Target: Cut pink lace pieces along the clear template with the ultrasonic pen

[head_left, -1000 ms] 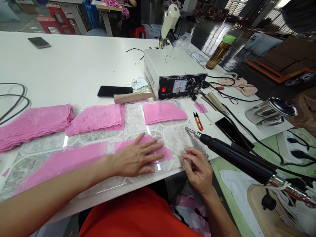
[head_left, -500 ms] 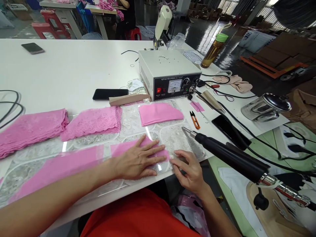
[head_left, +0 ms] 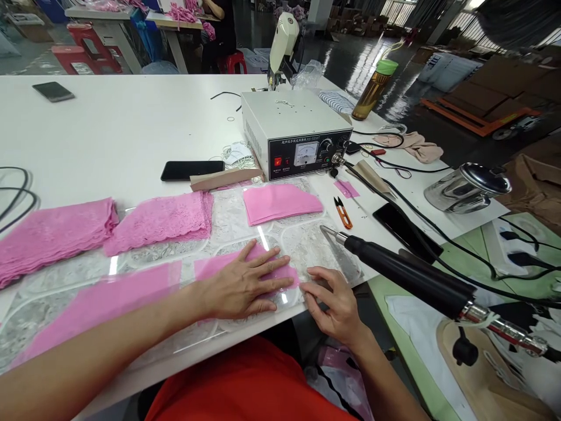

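My left hand [head_left: 245,283] lies flat with fingers spread, pressing on a pink fabric piece [head_left: 214,265] over a clear plastic sheet [head_left: 228,237] with curved outlines. At the piece's right end, my right hand [head_left: 331,304] has thumb and fingertips drawn together in a pinch. What they pinch is too small to make out. Beyond that hand rests a black pen-shaped tool [head_left: 407,272] with a pointed metal tip and a cable. Another pink piece [head_left: 109,304] lies to the left under my forearm. A stack of cut pink fabric [head_left: 283,203] sits farther up the sheet.
Folded pink lace stacks [head_left: 162,222] lie at left. A control box [head_left: 298,131] with a dial stands behind. Orange thread snips [head_left: 342,213], a black phone [head_left: 407,232], a metal cup [head_left: 467,187] and a bottle [head_left: 374,90] are at right. A person [head_left: 219,29] sits far back.
The view has shifted slightly, so things on the table sit a little further left in it. Both hands keep the same pose and place on the sheet.
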Action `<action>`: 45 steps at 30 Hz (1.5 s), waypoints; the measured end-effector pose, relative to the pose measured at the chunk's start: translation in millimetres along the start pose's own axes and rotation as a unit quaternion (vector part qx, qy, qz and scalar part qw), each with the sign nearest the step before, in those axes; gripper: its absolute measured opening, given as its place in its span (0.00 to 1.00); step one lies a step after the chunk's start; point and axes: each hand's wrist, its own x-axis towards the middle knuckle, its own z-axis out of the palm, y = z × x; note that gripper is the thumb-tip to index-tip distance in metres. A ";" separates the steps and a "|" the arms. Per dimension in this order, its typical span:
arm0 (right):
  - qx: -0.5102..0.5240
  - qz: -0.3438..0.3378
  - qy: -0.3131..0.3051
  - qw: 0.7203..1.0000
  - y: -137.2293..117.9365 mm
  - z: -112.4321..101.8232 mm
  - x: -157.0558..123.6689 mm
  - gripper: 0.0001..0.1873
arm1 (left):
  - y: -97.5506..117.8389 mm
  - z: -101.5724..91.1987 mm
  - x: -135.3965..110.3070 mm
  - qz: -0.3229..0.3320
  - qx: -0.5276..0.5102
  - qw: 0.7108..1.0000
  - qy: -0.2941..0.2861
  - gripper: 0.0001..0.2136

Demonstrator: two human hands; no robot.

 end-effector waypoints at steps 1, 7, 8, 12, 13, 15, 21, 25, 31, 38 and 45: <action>0.000 0.000 0.002 1.000 -0.2 0.0 0.1 0.14 | 0.0 -0.2 0.4 0.001 0.000 1.000 0.001 0.25; 0.000 0.002 0.008 1.000 -1.2 0.4 2.0 0.13 | 0.2 -0.1 2.1 0.003 -0.004 1.000 -0.005 0.25; 0.006 0.004 0.009 1.000 -1.2 -0.1 1.7 0.13 | 0.2 -0.2 1.9 0.002 -0.005 1.000 -0.006 0.25; 0.044 0.043 0.047 0.997 0.2 -4.8 -5.0 0.12 | -0.2 -2.3 0.9 -0.006 -0.018 1.000 -0.006 0.25; 0.051 0.066 0.065 0.994 1.1 -6.5 -8.1 0.11 | -0.3 -2.9 0.8 -0.009 -0.023 1.000 -0.007 0.26; 0.066 0.134 0.104 0.983 3.5 -9.6 -15.0 0.08 | -0.4 -3.9 1.0 -0.012 -0.032 0.999 -0.010 0.26; 0.204 0.367 0.218 0.881 11.8 -11.5 -26.0 0.07 | 1.0 -0.8 3.6 -0.010 -0.047 0.999 -0.008 0.25; 0.250 0.415 0.256 0.836 15.7 -10.2 -19.9 0.21 | 2.3 1.2 3.8 -0.009 -0.054 0.999 -0.004 0.25; 0.265 0.327 0.349 0.837 21.5 -8.5 -1.4 0.39 | 0.5 -3.7 1.8 -0.022 -0.057 0.998 0.001 0.26; 0.262 0.218 0.447 0.827 32.4 -8.0 34.7 0.22 | -0.3 -0.5 0.4 -0.018 -0.046 0.999 0.008 0.25; 0.240 0.231 0.490 0.806 37.6 -21.1 53.7 0.14 | -0.7 4.8 0.6 -0.017 -0.024 0.999 0.021 0.25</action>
